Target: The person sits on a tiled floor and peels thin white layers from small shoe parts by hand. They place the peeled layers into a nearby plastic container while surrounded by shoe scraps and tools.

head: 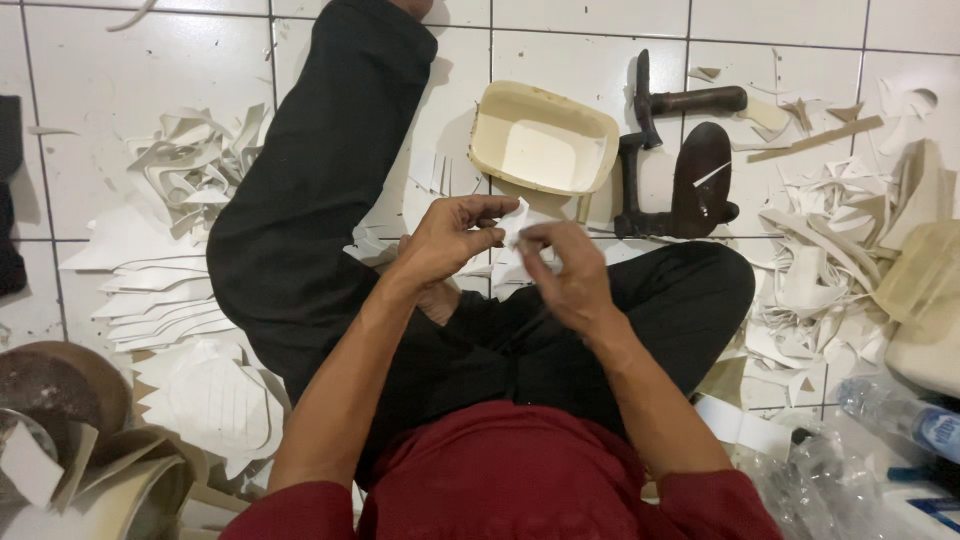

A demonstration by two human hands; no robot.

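Note:
I sit on a white tiled floor in black trousers and a dark red shirt. My left hand (452, 235) and my right hand (565, 268) meet in front of me, both pinching a small white cut piece (520, 222) of thin material between the fingertips. More white pieces (510, 268) lie just under the hands, partly hidden. A cream rectangular tub (541, 140) stands right beyond my hands.
A dark iron shoe last stand (685, 170) lies right of the tub. Stacks of white cut pieces (160, 290) sit at left, a heap of offcuts (830, 270) at right. Clear plastic bottles (900, 415) lie lower right, a brown round block (60, 385) lower left.

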